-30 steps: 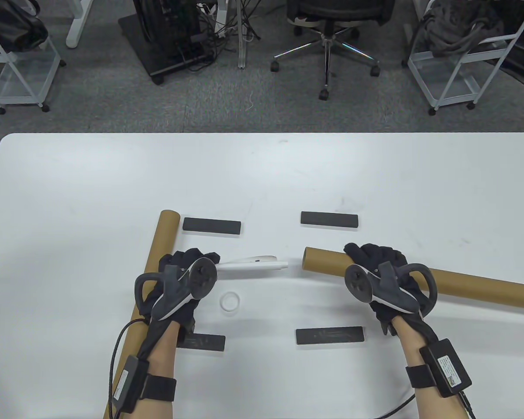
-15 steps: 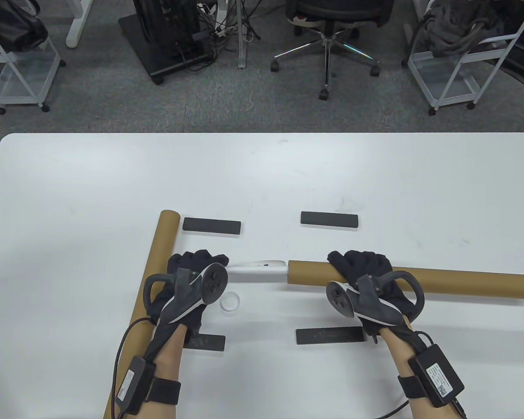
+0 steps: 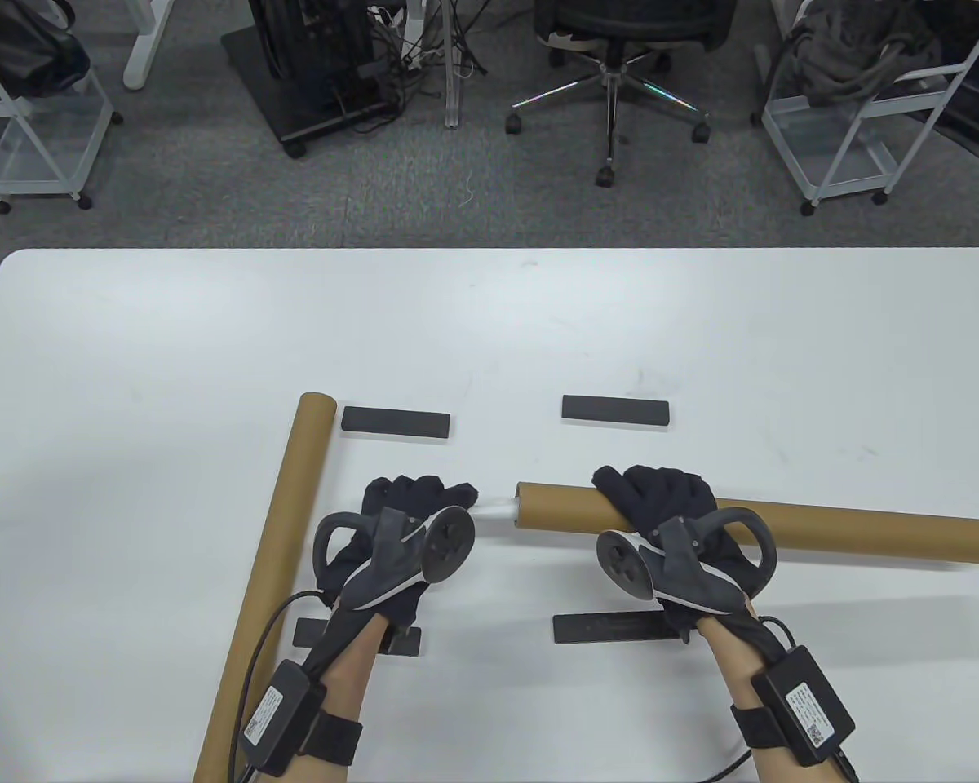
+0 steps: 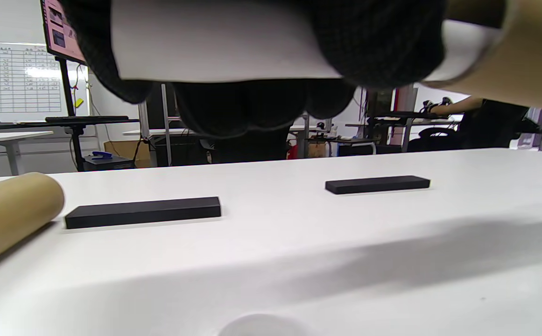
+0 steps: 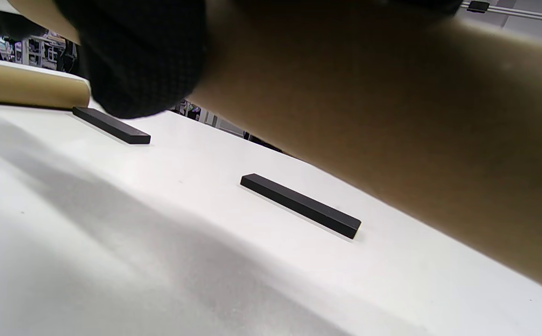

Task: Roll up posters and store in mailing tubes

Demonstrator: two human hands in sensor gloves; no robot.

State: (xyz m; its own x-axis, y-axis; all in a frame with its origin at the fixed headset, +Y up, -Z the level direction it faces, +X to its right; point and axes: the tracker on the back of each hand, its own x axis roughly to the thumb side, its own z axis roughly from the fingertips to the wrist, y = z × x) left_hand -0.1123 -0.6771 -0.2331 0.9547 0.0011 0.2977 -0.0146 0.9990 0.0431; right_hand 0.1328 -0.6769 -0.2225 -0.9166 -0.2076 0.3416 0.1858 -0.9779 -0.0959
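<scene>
A rolled white poster [image 3: 498, 510] [image 4: 214, 42] is gripped by my left hand [image 3: 424, 510], which is curled round it above the table. Only a short stub of the roll shows between the hand and the mouth of a brown mailing tube [image 3: 824, 530] [image 5: 392, 140]; the rest is inside. My right hand [image 3: 661, 510] grips that tube near its left end and holds it level, pointing left. A second brown tube [image 3: 281, 555] [image 4: 9, 210] lies on the table to the left, running from near to far.
Several black bar weights lie on the white table [image 3: 130, 367]: two far ones [image 3: 396, 422] [image 3: 616, 409] and two near ones [image 3: 616, 628] [image 3: 400, 640]. A white end cap [image 4: 261, 326] lies under my left hand. Carts and an office chair [image 3: 612, 49] stand beyond the table.
The tube swung level and moved left while my left hand moved right; the poster roll went from outside the tube's mouth to mostly inside it. The white cap is now hidden beneath my left hand.
</scene>
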